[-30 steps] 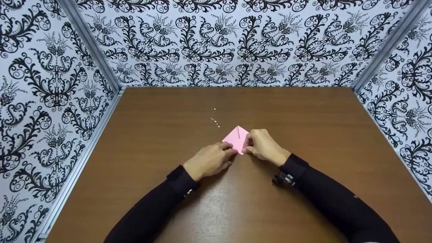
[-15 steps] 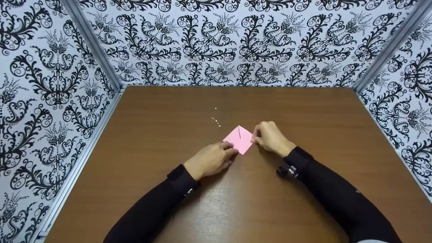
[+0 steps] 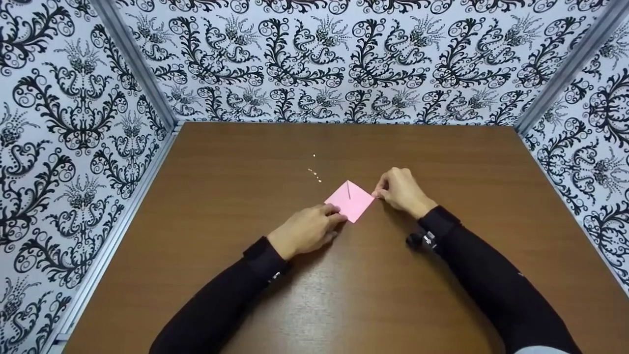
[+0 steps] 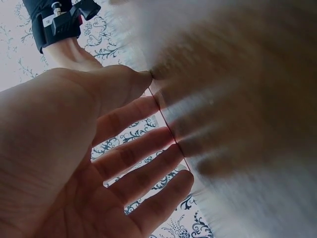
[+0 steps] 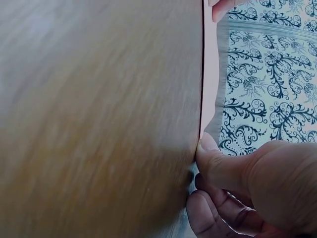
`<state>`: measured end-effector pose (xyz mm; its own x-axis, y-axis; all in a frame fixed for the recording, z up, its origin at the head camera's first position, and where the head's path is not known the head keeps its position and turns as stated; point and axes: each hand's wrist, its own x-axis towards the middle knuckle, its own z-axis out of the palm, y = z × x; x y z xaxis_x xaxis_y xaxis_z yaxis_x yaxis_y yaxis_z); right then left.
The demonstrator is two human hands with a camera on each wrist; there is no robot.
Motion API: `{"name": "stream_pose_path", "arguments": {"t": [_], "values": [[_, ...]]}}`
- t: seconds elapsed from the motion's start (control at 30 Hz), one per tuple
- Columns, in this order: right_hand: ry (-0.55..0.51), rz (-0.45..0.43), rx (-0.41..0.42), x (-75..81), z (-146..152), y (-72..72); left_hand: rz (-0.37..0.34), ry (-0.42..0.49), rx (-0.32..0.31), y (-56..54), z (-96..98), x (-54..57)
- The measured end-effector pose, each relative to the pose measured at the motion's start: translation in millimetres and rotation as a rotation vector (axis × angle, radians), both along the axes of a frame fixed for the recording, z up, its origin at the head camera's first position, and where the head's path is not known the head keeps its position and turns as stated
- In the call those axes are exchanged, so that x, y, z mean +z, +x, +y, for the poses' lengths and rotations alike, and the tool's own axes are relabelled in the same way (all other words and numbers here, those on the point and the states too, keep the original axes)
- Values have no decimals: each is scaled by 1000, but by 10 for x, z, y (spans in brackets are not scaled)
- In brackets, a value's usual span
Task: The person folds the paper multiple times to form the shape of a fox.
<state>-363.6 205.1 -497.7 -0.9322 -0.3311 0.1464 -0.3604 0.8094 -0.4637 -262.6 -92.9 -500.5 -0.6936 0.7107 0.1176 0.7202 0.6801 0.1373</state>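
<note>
A small square of pink folded paper [image 3: 355,201] lies on the brown table with one corner pointing away; a short dark slit runs down from its far corner. My left hand [image 3: 312,228] rests on its near left edge, fingertips pressing it. In the left wrist view the fingers of the left hand [image 4: 133,148] reach out nearly straight and spread to the paper's thin edge. At the right corner my right hand [image 3: 400,191] pinches the paper. The right wrist view shows the thumb of the right hand [image 5: 247,181] at the corner of the pink paper [image 5: 210,74], other fingers curled below.
Several tiny pale specks [image 3: 314,173] show on the table [image 3: 236,162] beyond the paper to the left. Patterned black-and-white walls [image 3: 319,59] with grey metal posts [image 3: 135,64] stand at the back and both sides.
My right hand has slid away and to the right along the paper's near right edge, from the near corner to the right corner. The left hand has stayed in place on the paper.
</note>
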Motion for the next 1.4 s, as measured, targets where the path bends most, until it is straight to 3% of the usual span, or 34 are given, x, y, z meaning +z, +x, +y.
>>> {"name": "stream_pose_path", "arguments": {"t": [0.17, 0.37, 0.53, 0.73, 0.93, 1.23, 1.4], "values": [[-26, -2, -10, 30, 24, 39, 1, -10, -3, 4, 12, 7], [-62, 48, -14, 101, -53, 184, 7, -5, -13, 0, 17, 1], [-64, 108, 71, 133, -210, 334, 25, 19, -31, 0, -10, 14], [-69, 71, 193, 48, -361, 428, -3, 22, -34, -13, -36, 22], [-79, 24, 176, -1, -385, 440, -33, 57, -8, -43, 2, 18], [-88, 4, 167, -23, -366, 424, -72, 139, 40, -253, 126, 81], [-91, 2, 163, -1, -374, 435, -59, 191, 78, -379, 240, 71]]}}
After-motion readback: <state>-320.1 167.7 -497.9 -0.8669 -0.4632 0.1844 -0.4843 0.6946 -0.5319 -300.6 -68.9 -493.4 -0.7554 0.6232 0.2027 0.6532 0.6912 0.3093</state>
